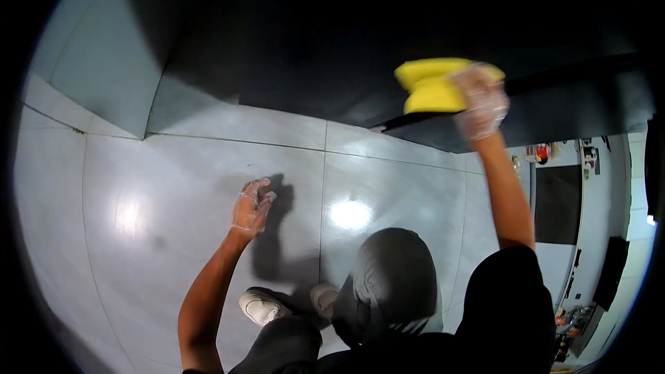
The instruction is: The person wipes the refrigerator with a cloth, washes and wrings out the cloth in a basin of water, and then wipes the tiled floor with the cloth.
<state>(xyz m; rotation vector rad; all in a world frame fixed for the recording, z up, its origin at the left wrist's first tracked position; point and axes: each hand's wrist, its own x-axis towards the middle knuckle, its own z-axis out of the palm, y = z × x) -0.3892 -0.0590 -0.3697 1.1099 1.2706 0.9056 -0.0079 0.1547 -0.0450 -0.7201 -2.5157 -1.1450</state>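
A folded yellow cloth [435,86] lies against the dark surface in front of me, near its lower edge. My right hand [481,100], in a clear plastic glove and slightly blurred, grips the cloth at its right end. Lower down on the left, my left hand [253,206] hangs above the pale tiled floor, also in a clear glove. Its fingers are loosely curled and apart, with nothing in them, and its shadow falls on the tiles.
The dark furniture panel [312,48] spans the top. A grey-white wall corner [104,62] stands at the left. Pale floor tiles [173,187] and my shoes [263,306] are below. Shelves with small items [544,153] appear at the right.
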